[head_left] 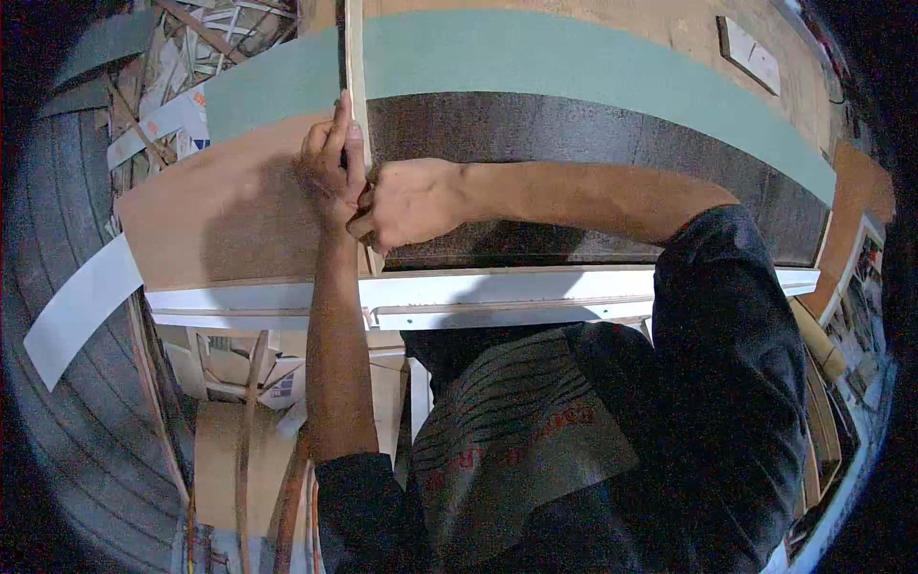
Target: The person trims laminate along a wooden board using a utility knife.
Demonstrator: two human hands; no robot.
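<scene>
A narrow wooden strip (pixel 355 57) runs away from me across a brown board (pixel 220 210), a dark board (pixel 535 139) and a green band (pixel 535 48). My left hand (pixel 335 158) lies along the strip's left side, index finger and thumb pointing up along it. Just right of it, my right hand (pixel 411 201) is closed, its fingers curled over the strip near its lower end and touching my left wrist. Whatever is between the right fingers is hidden.
White edging (pixel 516 287) runs along the table's near side. A white strip (pixel 81 306) sticks out at the left. Wood scraps (pixel 210 43) lie at the upper left. A small white block (pixel 749 55) sits at the upper right. Cut pieces stand below the table.
</scene>
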